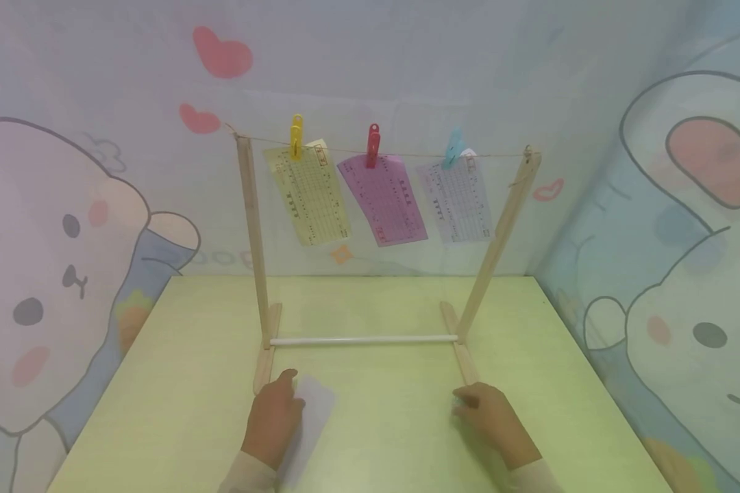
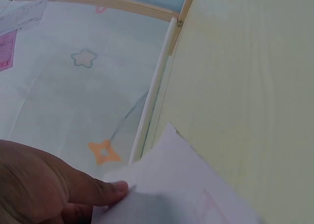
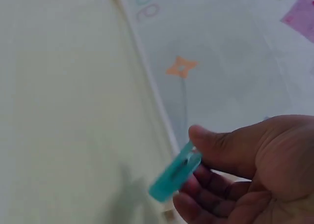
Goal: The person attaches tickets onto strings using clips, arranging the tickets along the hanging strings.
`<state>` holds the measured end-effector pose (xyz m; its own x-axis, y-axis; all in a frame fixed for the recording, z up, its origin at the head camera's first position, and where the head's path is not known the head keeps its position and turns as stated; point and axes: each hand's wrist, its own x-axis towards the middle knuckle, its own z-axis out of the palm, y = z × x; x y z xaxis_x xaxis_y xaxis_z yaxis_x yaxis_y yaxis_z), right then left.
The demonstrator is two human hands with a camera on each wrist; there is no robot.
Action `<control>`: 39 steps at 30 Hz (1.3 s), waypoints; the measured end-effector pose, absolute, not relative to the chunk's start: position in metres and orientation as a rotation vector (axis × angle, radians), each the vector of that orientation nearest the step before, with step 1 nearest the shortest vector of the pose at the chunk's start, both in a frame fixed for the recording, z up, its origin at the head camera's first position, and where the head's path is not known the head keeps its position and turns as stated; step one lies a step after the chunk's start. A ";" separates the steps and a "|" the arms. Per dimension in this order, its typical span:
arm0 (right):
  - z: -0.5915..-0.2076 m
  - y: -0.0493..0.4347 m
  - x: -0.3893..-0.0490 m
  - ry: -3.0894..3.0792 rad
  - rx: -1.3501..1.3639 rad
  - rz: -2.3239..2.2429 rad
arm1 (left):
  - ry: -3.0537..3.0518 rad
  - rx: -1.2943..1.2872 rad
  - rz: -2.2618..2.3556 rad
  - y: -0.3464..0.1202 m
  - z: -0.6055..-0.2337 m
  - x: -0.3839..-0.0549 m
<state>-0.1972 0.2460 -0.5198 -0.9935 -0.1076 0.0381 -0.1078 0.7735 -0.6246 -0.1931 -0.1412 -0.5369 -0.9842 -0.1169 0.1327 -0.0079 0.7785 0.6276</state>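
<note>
My left hand pinches a white sheet of paper by its edge, low at the front left of the table. In the left wrist view the thumb lies over the paper, and faint reddish print shows on it. My right hand, at the front right, holds a teal clothespin between thumb and curled fingers. Both hands are in front of a wooden frame. From its string hang a yellow slip, a pink slip and a white slip.
The slips hang from yellow, red and light blue clothespins. Two wooden posts stand on flat feet, joined low down by a white rod. Cartoon-printed cloth surrounds the pale yellow table.
</note>
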 end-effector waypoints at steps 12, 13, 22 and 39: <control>-0.368 0.255 -0.216 -2.547 0.491 1.438 | -2.390 -0.140 -1.236 -0.118 -0.464 -0.223; -0.350 0.252 -0.217 -2.495 0.524 1.385 | -2.344 -0.160 -1.295 -0.113 -0.450 -0.227; -0.212 0.209 -0.240 -1.968 0.713 1.316 | -2.071 -0.357 -1.762 -0.050 -0.321 -0.262; -0.121 0.158 -0.293 -2.326 0.498 0.918 | -2.076 -0.122 -1.853 -0.016 -0.245 -0.292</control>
